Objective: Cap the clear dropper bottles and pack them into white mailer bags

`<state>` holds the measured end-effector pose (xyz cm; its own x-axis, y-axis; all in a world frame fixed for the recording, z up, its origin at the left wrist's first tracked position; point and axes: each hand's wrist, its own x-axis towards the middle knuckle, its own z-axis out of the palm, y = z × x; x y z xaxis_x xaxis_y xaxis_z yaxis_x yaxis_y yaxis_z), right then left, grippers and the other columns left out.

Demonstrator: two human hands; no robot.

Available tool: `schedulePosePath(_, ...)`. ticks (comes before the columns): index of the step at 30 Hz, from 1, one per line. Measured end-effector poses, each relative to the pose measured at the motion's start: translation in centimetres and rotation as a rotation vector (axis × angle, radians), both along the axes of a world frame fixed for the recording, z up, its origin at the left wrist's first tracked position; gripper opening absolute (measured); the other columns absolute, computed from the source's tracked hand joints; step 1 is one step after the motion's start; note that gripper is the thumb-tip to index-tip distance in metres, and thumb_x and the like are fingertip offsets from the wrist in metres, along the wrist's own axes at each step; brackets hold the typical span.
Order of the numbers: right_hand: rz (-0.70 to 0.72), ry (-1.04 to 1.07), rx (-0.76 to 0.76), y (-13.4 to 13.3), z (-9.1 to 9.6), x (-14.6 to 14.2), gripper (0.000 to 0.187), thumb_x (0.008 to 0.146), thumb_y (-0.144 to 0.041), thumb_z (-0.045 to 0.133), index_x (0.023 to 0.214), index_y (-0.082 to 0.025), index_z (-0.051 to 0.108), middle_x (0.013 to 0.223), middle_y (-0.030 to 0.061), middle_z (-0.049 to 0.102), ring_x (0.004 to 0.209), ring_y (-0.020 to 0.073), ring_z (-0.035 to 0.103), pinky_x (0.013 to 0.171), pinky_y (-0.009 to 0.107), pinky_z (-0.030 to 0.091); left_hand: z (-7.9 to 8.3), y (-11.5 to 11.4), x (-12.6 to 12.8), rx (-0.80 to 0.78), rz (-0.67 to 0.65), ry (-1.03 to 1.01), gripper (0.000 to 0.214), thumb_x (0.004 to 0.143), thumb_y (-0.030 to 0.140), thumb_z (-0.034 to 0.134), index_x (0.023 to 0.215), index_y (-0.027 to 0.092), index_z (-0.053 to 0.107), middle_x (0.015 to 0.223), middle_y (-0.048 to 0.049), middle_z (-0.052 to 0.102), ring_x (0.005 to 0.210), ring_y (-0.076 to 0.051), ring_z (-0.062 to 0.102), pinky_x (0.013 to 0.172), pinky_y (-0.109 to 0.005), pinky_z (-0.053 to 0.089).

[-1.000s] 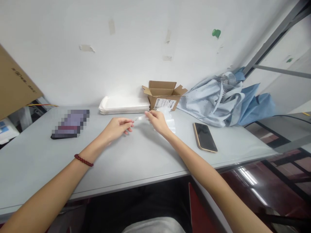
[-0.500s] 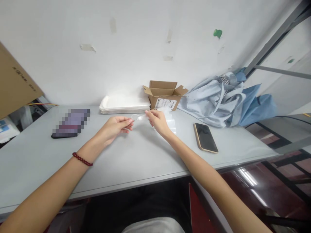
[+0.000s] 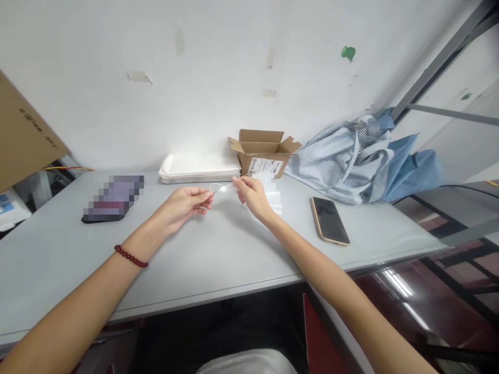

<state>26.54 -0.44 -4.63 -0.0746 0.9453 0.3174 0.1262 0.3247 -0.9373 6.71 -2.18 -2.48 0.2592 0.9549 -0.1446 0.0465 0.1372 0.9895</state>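
My left hand (image 3: 191,205) is closed in a pinch, thumb against index finger, on a thin wire-like piece. From there a small white piece with a thin white loop (image 3: 221,188) reaches toward my right hand. My right hand (image 3: 251,195), also pinched, is held just to the right of the white piece. Something pale and see-through shows by its fingertips, too faint to name. Behind and beside the right hand are clear plastic strips (image 3: 275,201), partly hidden by it. Both hands are above the grey table (image 3: 187,265).
Along the wall stand a white stack (image 3: 200,167) and an open cardboard box (image 3: 262,150). Light-blue cloth (image 3: 343,161) is heaped at the back right. One phone (image 3: 330,221) lies at right, and a blurred-out dark device (image 3: 113,200) at left. A larger carton (image 3: 27,135) rises at far left.
Both hands keep nearly the same pose and grip. The whole view has shifted very slightly; the white piece stays between the hands.
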Motion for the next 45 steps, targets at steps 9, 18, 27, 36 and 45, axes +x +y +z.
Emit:
schedulePosePath(9, 0.014, -0.012, 0.009, -0.1, 0.0, 0.1, 0.038, 0.085, -0.052, 0.052, 0.065, -0.020, 0.048, 0.054, -0.0058, 0.034, 0.050, 0.0093, 0.034, 0.049, 0.024, 0.028, -0.1, 0.0, -0.1, 0.010, -0.009, -0.004, 0.025, 0.071, 0.038, 0.077, 0.072, 0.014, 0.069, 0.079, -0.0037, 0.062, 0.068, -0.012, 0.056, 0.064, -0.027, 0.045)
schedulePosePath(18, -0.064, -0.238, 0.031, -0.5, -0.5, -0.5, 0.041, 0.089, -0.054, 0.041, 0.066, -0.021, 0.046, 0.053, -0.0043, 0.041, 0.054, 0.0120, 0.040, 0.055, 0.025, 0.031, -0.2, -0.3, 0.8, 0.163, 0.088, 0.158, 0.022, 0.070, 0.037, 0.072, 0.067, 0.015, 0.067, 0.070, -0.0033, 0.063, 0.064, -0.015, 0.058, 0.065, -0.030, 0.046)
schedulePosePath(27, -0.110, -0.350, 0.103, -1.0, -1.2, -1.2, 0.036, 0.091, -0.048, 0.038, 0.067, -0.021, 0.044, 0.059, -0.0029, 0.045, 0.059, 0.0134, 0.042, 0.060, 0.026, 0.030, 0.2, -0.8, 0.8, 0.226, 0.095, 0.291, 0.017, 0.071, 0.033, 0.067, 0.067, 0.016, 0.067, 0.061, -0.0025, 0.064, 0.059, -0.016, 0.057, 0.067, -0.033, 0.048)
schedulePosePath(36, -0.107, -0.368, 0.098, -1.2, -1.1, -1.3, 0.034, 0.092, -0.043, 0.040, 0.070, -0.020, 0.050, 0.059, -0.0029, 0.047, 0.058, 0.0134, 0.042, 0.060, 0.026, 0.030, -0.2, -0.6, 0.7, 0.209, 0.087, 0.286, 0.017, 0.070, 0.033, 0.068, 0.068, 0.016, 0.068, 0.060, -0.0028, 0.064, 0.059, -0.016, 0.057, 0.065, -0.032, 0.048)
schedulePosePath(45, 0.055, -0.541, 0.105, -1.2, -0.9, -1.4, 0.031, 0.092, -0.043, 0.048, 0.098, -0.016, 0.062, 0.064, -0.0010, 0.058, 0.061, 0.0140, 0.050, 0.063, 0.025, 0.035, -0.6, 1.2, -1.2, 0.132, -0.001, 0.327, 0.024, 0.064, 0.040, 0.075, 0.066, 0.017, 0.069, 0.062, -0.0048, 0.065, 0.057, -0.017, 0.060, 0.059, -0.030, 0.048)
